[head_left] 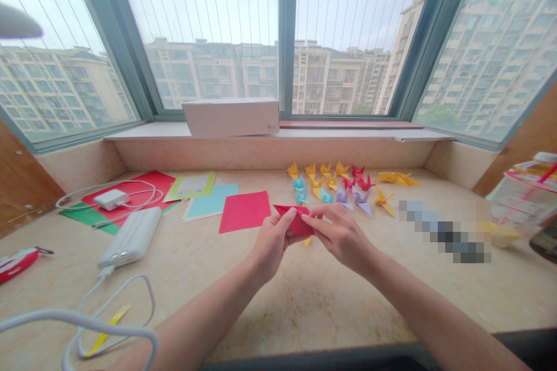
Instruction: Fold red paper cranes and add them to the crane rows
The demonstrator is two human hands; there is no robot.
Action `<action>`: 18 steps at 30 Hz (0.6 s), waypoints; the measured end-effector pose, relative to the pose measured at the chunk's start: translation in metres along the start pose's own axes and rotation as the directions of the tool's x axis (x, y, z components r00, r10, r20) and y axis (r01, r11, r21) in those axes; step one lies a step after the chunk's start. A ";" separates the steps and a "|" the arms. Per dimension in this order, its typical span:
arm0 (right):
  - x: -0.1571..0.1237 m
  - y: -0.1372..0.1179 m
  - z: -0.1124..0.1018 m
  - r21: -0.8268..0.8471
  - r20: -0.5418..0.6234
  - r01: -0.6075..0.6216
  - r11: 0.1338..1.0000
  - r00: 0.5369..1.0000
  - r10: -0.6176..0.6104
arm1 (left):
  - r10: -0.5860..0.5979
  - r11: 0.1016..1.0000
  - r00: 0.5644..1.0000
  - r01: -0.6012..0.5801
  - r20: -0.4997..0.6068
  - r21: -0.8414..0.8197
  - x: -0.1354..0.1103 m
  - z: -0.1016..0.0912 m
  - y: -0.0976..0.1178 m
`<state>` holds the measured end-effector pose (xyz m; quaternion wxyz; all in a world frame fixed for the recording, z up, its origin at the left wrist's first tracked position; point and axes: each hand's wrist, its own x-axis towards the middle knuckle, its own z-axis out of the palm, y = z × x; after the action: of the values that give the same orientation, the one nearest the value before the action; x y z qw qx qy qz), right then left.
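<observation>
Folded red origami paper [299,224] held above surface [261,324]: left hand [275,239] gripping it, right hand [340,231] pinching its right edge. Origami cranes [332,181] just beyond, flat red sheet [243,212] near left hand, white power bank [131,239] farther left.

The folded red origami paper [301,224] is compact and layered, with creased, flattened faces and a sharp tip jutting left. Partly covered, it is held up at a tilt, slightly below and right of the view's centre.
</observation>
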<state>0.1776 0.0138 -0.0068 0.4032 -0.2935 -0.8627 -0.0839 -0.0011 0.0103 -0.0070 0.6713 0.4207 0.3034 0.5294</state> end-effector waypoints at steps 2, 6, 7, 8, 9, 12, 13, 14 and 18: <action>0.001 -0.001 -0.001 -0.004 0.020 0.009 1.000 1.000 -0.009 | 0.012 0.999 1.000 -0.012 0.012 0.031 0.001 -0.001 -0.001; 0.001 -0.005 -0.003 0.005 0.034 -0.002 1.000 0.999 0.002 | 0.057 0.996 0.998 -0.055 -0.022 0.070 0.001 -0.002 -0.004; 0.002 -0.006 -0.004 0.026 0.019 -0.016 1.000 1.000 0.016 | 0.071 0.994 0.997 -0.068 -0.031 0.083 0.001 -0.002 -0.004; 0.002 -0.007 -0.003 0.060 -0.006 -0.044 0.997 0.999 0.045 | 0.083 0.992 0.996 -0.079 -0.035 0.101 0.001 -0.002 -0.004; 0.003 -0.008 -0.003 0.106 -0.037 -0.089 0.990 0.995 0.094 | 0.094 0.988 0.995 -0.090 -0.032 0.122 0.001 -0.002 -0.005; 0.004 -0.008 0.002 0.278 -0.115 -0.278 0.919 0.941 0.320 | 0.130 0.974 0.991 -0.128 0.001 0.186 0.002 -0.002 -0.005; 0.005 -0.008 0.004 0.328 -0.122 -0.341 0.881 0.909 0.397 | 0.141 0.970 0.990 -0.140 0.010 0.198 0.002 -0.002 -0.004; 0.005 -0.008 0.006 0.370 -0.114 -0.394 0.841 0.879 0.462 | 0.151 0.968 0.988 -0.151 0.016 0.203 0.002 -0.002 -0.004; 0.006 -0.005 0.011 0.515 0.036 -0.533 0.672 0.796 0.604 | 0.157 0.972 0.987 -0.158 0.023 0.174 0.003 -0.003 -0.005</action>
<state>0.1646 0.0164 -0.0089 0.5290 -0.4264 -0.6890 0.2521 -0.0008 0.0140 -0.0126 0.5889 0.5032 0.3115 0.5504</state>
